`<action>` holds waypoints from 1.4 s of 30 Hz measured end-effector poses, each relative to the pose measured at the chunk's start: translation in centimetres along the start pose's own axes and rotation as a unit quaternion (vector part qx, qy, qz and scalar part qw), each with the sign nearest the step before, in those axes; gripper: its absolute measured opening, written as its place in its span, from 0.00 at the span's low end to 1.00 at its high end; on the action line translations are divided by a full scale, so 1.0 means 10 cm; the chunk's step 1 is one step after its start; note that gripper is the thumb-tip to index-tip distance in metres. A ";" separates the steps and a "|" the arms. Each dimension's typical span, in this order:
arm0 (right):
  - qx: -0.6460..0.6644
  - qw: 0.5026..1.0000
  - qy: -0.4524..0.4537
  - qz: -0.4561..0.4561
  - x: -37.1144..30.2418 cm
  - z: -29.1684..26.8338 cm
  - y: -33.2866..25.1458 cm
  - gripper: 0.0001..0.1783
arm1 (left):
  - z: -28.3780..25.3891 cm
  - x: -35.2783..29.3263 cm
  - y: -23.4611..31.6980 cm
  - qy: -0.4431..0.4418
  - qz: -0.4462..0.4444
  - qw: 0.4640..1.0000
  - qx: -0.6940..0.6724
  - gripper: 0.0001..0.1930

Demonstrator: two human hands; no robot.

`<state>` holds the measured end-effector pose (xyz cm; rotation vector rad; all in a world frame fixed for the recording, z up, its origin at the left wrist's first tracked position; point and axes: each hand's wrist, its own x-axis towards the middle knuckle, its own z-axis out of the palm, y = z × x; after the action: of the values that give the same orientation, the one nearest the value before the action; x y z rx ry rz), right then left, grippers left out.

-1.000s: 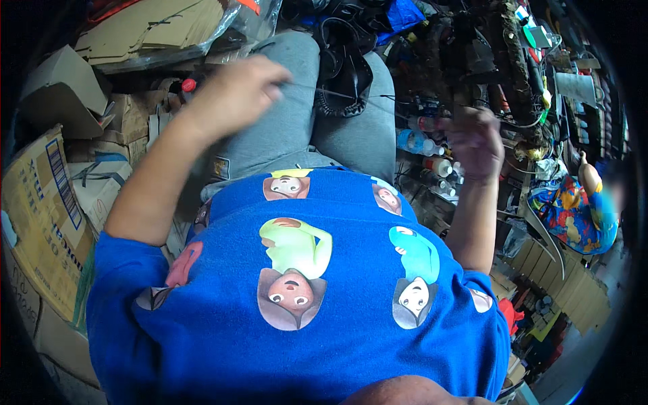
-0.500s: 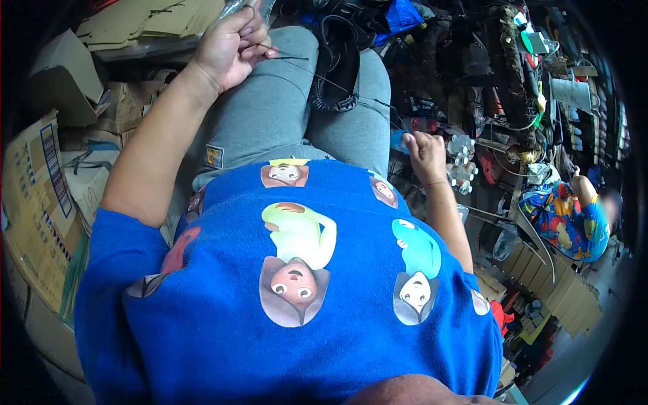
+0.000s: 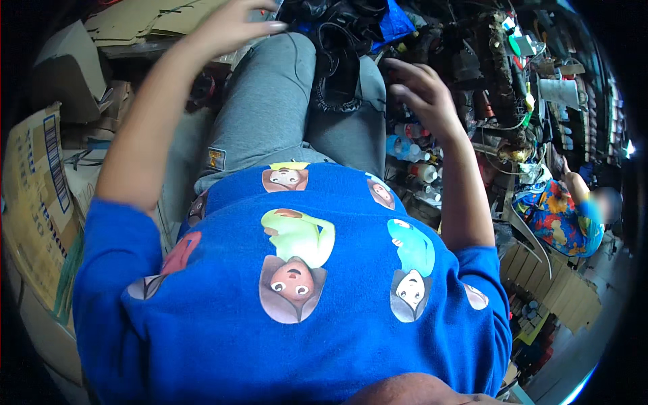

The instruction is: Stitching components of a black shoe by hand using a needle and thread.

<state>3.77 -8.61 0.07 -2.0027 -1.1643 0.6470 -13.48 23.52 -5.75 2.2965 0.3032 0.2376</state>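
Note:
A black shoe [image 3: 329,79] with a stitched rim rests between my thighs, on the grey trousers [image 3: 260,108]. My left hand [image 3: 237,25] is above the left knee by the upper edge of the view, fingers stretched apart; part of it is cut off. To the right of the shoe, my right hand [image 3: 426,98] hangs in the air with its fingers spread and slightly bent. Neither hand shows anything held. A thin dark thread [image 3: 295,59] lies loosely over my left knee.
Cardboard sheets [image 3: 138,19] lie at the far left, with a printed carton [image 3: 40,202] nearer. Plastic bottles [image 3: 405,148] stand beside my right leg. Cluttered shelves and tools fill the right side. A person in a colourful shirt [image 3: 560,216] sits at the far right.
My right hand has moved forward and its closed fingers have spread. My left hand has shifted farther forward and opened. The thread that crossed my lap in a straight line now hangs slack.

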 end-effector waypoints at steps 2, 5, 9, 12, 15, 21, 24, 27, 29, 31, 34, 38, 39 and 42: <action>-0.194 0.976 -0.075 -0.057 0.26 0.11 -0.17 0.24 | 0.30 0.43 0.27 -0.033 -0.012 0.994 0.107 0.30; -0.252 0.959 -0.101 -0.083 0.45 0.23 -0.09 0.20 | 0.71 0.77 0.34 -0.113 -0.103 0.959 0.238 0.44; -0.256 0.963 -0.060 -0.066 0.32 0.35 -0.01 0.21 | 0.77 0.75 0.43 -0.154 -0.180 0.934 0.268 0.37; -0.215 0.976 -0.020 0.019 0.20 0.41 0.05 0.22 | 0.61 0.60 0.13 -0.145 -0.168 0.963 0.151 0.31; -0.078 0.988 0.006 0.135 0.15 0.51 0.03 0.22 | 0.55 0.33 -0.18 0.080 -0.043 0.994 -0.067 0.27; 0.052 0.989 -0.050 0.132 0.39 0.75 0.02 0.24 | 0.45 0.01 -0.25 0.170 -0.058 0.961 -0.210 0.22; 0.125 0.977 -0.115 0.131 0.50 0.73 0.05 0.21 | 0.40 0.03 -0.22 0.173 -0.071 0.964 -0.189 0.21; 0.058 0.969 -0.142 0.194 0.50 0.70 -0.03 0.15 | 0.34 0.12 -0.13 0.164 -0.099 0.978 -0.082 0.20; 0.060 0.973 -0.122 0.186 0.44 0.68 -0.07 0.15 | 0.26 0.19 -0.02 0.129 -0.100 0.986 0.022 0.17; 0.016 0.973 -0.117 0.199 0.42 0.59 -0.15 0.17 | 0.25 0.36 -0.07 0.110 -0.055 0.989 0.078 0.14; -0.011 0.980 -0.101 0.172 0.33 0.57 0.07 0.16 | 0.42 0.63 0.06 0.001 -0.090 0.978 0.186 0.14; -0.018 0.980 -0.069 0.184 0.19 0.71 0.35 0.22 | 0.58 0.66 0.27 -0.082 -0.139 0.945 0.284 0.12; -0.063 0.980 -0.070 0.174 0.18 0.69 0.21 0.22 | 0.58 0.64 0.30 -0.081 -0.132 0.942 0.298 0.13; -0.105 0.980 -0.077 0.151 0.23 0.59 0.02 0.19 | 0.64 0.48 0.40 -0.033 -0.096 0.944 0.313 0.15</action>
<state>0.73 -4.73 -3.84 -2.3736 -1.0604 0.8738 -6.66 17.83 -6.71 2.8653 0.6380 -0.0479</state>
